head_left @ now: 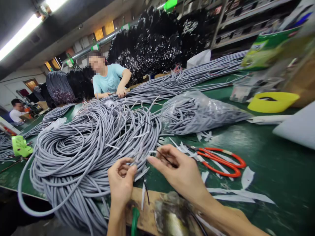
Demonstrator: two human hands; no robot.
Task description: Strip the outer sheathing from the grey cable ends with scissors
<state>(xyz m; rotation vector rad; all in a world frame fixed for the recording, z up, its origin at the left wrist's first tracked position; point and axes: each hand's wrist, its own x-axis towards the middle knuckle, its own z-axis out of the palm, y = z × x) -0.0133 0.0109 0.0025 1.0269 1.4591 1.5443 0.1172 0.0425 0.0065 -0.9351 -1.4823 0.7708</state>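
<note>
My left hand [121,178] is curled, its fingers pinched on the end of a grey cable [139,160] at the edge of a big coiled heap of grey cables [81,154]. My right hand [178,172] is closed too, thumb and fingers pinching thin dark wires [163,156] that come out of that cable end. Both hands meet just above the green table [270,170] near its front edge. White strips of cut sheath [246,178] lie around them. Orange-handled scissors [221,160] rest on the table just right of my right hand.
A clear bag of grey cables [197,113] lies behind the scissors. A yellow bowl [272,101] and boxes stand at the right. A green plastic object [21,147] sits at the left. Across the table a person in a light blue shirt [108,80] handles cables; another person [17,111] sits far left.
</note>
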